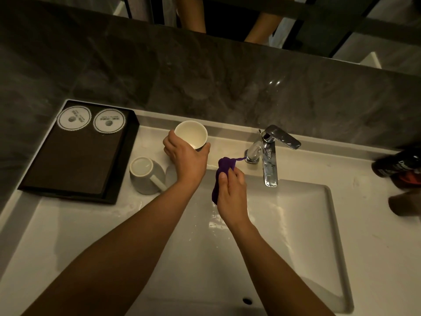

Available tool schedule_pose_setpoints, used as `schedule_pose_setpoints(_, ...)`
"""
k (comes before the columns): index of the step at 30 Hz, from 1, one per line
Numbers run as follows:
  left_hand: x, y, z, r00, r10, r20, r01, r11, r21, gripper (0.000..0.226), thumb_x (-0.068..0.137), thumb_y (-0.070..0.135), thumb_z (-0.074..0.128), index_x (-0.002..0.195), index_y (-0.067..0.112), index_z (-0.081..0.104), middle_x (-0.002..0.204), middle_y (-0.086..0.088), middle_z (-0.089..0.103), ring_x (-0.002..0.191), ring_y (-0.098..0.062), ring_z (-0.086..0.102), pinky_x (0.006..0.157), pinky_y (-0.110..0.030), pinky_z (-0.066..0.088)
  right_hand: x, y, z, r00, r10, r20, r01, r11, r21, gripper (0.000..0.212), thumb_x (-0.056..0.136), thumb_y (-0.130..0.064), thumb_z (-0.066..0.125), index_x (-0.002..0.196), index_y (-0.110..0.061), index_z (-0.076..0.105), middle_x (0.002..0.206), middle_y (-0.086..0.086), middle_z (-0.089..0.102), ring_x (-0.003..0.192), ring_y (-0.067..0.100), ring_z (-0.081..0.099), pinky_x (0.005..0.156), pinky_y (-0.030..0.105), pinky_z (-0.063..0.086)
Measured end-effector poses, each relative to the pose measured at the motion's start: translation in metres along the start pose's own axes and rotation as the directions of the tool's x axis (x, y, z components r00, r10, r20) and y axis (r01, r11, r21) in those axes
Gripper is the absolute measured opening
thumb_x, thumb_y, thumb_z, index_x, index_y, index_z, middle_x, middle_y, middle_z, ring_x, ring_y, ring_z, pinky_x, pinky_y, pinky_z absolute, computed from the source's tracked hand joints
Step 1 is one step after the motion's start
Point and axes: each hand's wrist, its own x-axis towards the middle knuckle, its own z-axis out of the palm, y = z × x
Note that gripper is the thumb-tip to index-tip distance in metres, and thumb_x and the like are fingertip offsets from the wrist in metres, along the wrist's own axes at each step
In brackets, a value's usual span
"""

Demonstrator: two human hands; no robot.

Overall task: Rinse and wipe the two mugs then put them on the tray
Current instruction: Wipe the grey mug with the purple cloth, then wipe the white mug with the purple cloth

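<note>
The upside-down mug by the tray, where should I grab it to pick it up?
Probably by its handle, coming from the sink side. The upside-down mug rests rim-down beside the tray, and the handle sticks out toward you, unobstructed.

Dark bottle (397, 165) blurred, cut by right edge.
</note>
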Motion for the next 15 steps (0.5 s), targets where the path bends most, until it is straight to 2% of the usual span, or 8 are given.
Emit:
schedule_pose_setpoints(3, -0.001, 0.002, -0.003, 1.000, 0.000, 0.021, 0.000, 1.000, 0.008, 0.111, 0.077, 0.037, 0.090, 0.158, 0.005, 0.021, 0.158, -0.017, 0.030, 0.144, -0.035, 0.036, 0.120, -0.046, 0.039, -0.003, -0.002, -0.001, 1.000, -0.009, -0.004, 0.009, 1.000, 0.006, 0.034, 0.106, -0.043, 0.033, 0.127, -0.030, 0.056, 0.130, -0.004, 0.050, 0.113, 0.027, 0.052, 0.095, 0.053, 0.051)
schedule_pose_setpoints(6, -0.005, 0.006, -0.013, 0.998, -0.009, 0.063, 0.007, 0.999, 0.032, 0.129, 0.075, 0.049, 0.088, 0.164, 0.007, 0.005, 0.164, -0.015, 0.022, 0.149, -0.035, 0.031, 0.122, -0.047, 0.033, -0.005, -0.004, -0.003, 1.000, -0.005, -0.005, 0.005, 1.000, 0.015, 0.039, 0.105, -0.046, 0.032, 0.130, -0.029, 0.056, 0.130, -0.003, 0.050, 0.113, 0.027, 0.053, 0.095, 0.053, 0.051)
schedule_pose_setpoints(8, -0.016, 0.009, -0.025, 0.998, 0.028, 0.058, -0.029, 0.999, 0.016, 0.129, 0.076, 0.052, 0.087, 0.165, 0.009, 0.003, 0.165, -0.014, 0.020, 0.150, -0.034, 0.029, 0.123, -0.046, 0.033, -0.007, -0.005, -0.004, 1.000, -0.010, 0.000, 0.010, 1.000, 0.019, 0.040, 0.104, -0.046, 0.032, 0.129, -0.027, 0.058, 0.129, -0.002, 0.051, 0.112, 0.026, 0.053, 0.095, 0.053, 0.051)
schedule_pose_setpoints(11, -0.041, 0.010, -0.056, 0.987, 0.164, -0.003, -0.164, 0.986, 0.017, 0.110, 0.081, 0.045, 0.085, 0.162, 0.012, 0.019, 0.162, -0.013, 0.026, 0.147, -0.029, 0.032, 0.119, -0.035, 0.028, -0.013, -0.007, -0.007, 1.000, -0.026, 0.007, 0.026, 0.999, 0.039, 0.036, 0.106, -0.040, 0.036, 0.128, -0.024, 0.060, 0.123, -0.002, 0.053, 0.109, 0.024, 0.056, 0.094, 0.050, 0.051)
schedule_pose_setpoints(13, -0.051, 0.003, -0.083, 0.960, 0.272, -0.069, -0.265, 0.959, 0.100, 0.089, 0.083, 0.039, 0.083, 0.154, 0.016, 0.037, 0.155, -0.012, 0.035, 0.141, -0.027, 0.038, 0.118, -0.038, 0.030, -0.018, -0.009, -0.009, 0.999, -0.044, 0.022, 0.043, 0.998, 0.049, 0.031, 0.108, -0.031, 0.039, 0.126, -0.020, 0.062, 0.117, -0.003, 0.053, 0.105, 0.022, 0.057, 0.093, 0.046, 0.051)
schedule_pose_setpoints(15, -0.047, -0.009, -0.108, 0.950, 0.294, -0.108, -0.265, 0.938, 0.222, 0.074, 0.083, 0.038, 0.081, 0.146, 0.018, 0.047, 0.148, -0.012, 0.041, 0.136, -0.029, 0.042, 0.114, -0.043, 0.031, -0.026, -0.012, -0.010, 0.997, -0.057, 0.049, 0.053, 0.997, 0.062, 0.029, 0.109, -0.026, 0.040, 0.123, -0.017, 0.064, 0.113, -0.006, 0.052, 0.104, 0.020, 0.056, 0.093, 0.040, 0.049)
